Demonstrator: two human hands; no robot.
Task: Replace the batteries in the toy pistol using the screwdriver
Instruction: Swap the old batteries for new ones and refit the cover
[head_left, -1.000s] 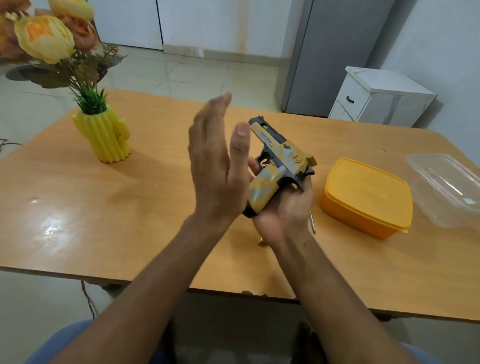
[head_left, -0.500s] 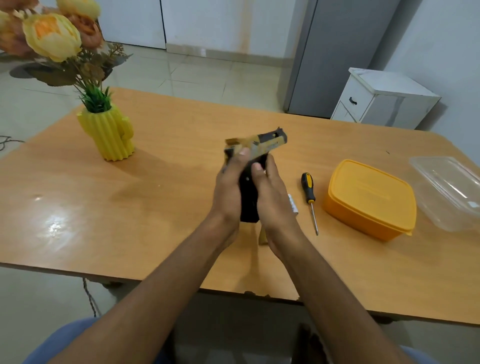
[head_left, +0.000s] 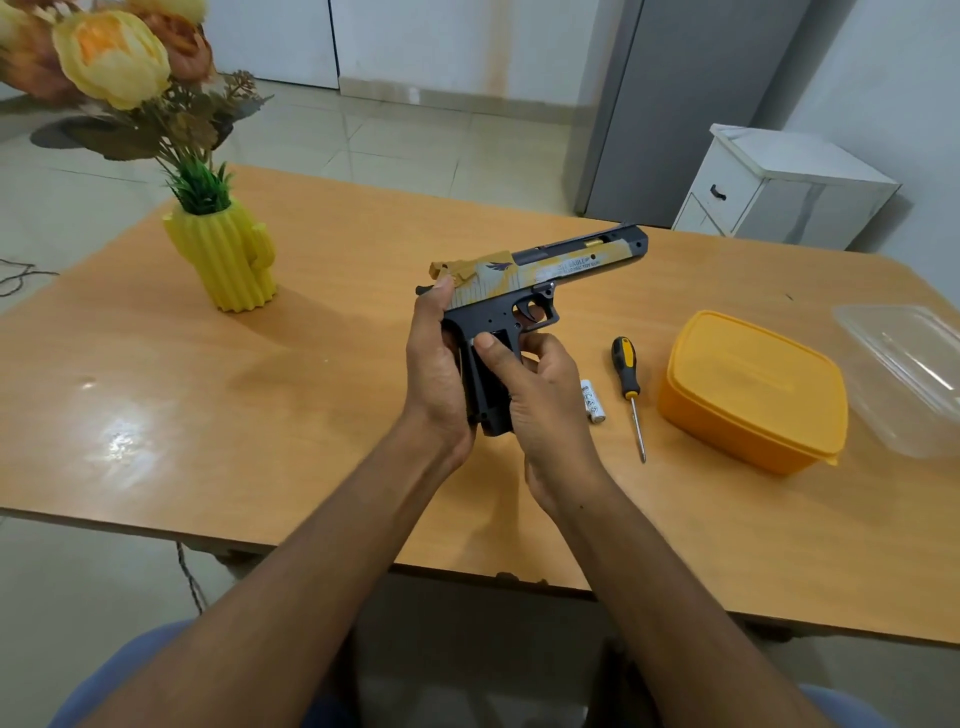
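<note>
I hold the toy pistol (head_left: 540, 273), black with a yellow camouflage slide, above the wooden table (head_left: 322, 395); its barrel points right and away from me. My left hand (head_left: 436, 374) wraps the back of the black grip. My right hand (head_left: 540, 405) clasps the grip's front and side, thumb pressed on the side panel. On the table just right of my right hand lies a white battery (head_left: 593, 400). Beside the battery lies the screwdriver (head_left: 628, 387), black and yellow handle away from me, tip toward me.
A yellow lidded box (head_left: 753, 389) sits right of the screwdriver, and a clear plastic container (head_left: 904, 369) stands at the table's right edge. A yellow cactus-shaped vase (head_left: 223, 254) with flowers stands at the back left. A white cabinet (head_left: 779, 187) stands beyond the table.
A second ago my left hand was raised open beside the pistol. Both hands now grip the handle, and the pistol has turned so its side faces me, barrel pointing right.
</note>
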